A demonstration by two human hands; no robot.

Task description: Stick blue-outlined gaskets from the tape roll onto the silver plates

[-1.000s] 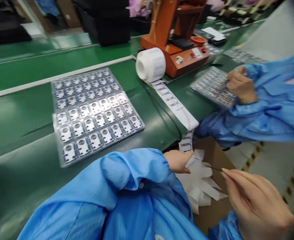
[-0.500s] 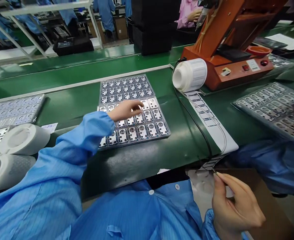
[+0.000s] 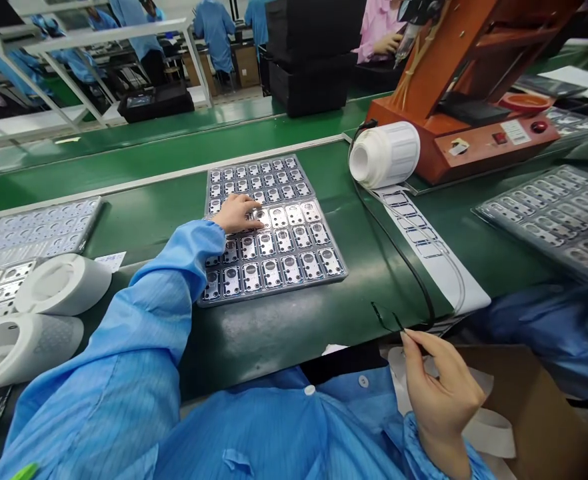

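My left hand (image 3: 237,215) reaches over a clear tray (image 3: 274,291) of flat silvery parts (image 3: 291,268). Its fingertips are at one part in an upper row, with thumb and fingers apart; whether they touch it is hard to tell. My right hand (image 3: 441,380) is low at the right, past the bench's front edge, pinching a thin black frame-like strip (image 3: 397,321) between thumb and fingertip. A long white liner (image 3: 437,257) with dark frame outlines runs from a white roll (image 3: 385,155) towards the bench edge.
An orange machine (image 3: 494,143) stands behind the roll. Black and pale cables cross the liner. Tape rolls (image 3: 49,283) and more trays (image 3: 69,227) lie left. Another tray (image 3: 549,207) and a person's dark blue sleeve (image 3: 539,327) are right. A cardboard box (image 3: 534,393) sits below.
My left hand has shifted left across the tray. My right hand has moved left and away from the liner's end, with the black strip now showing in its fingertips.
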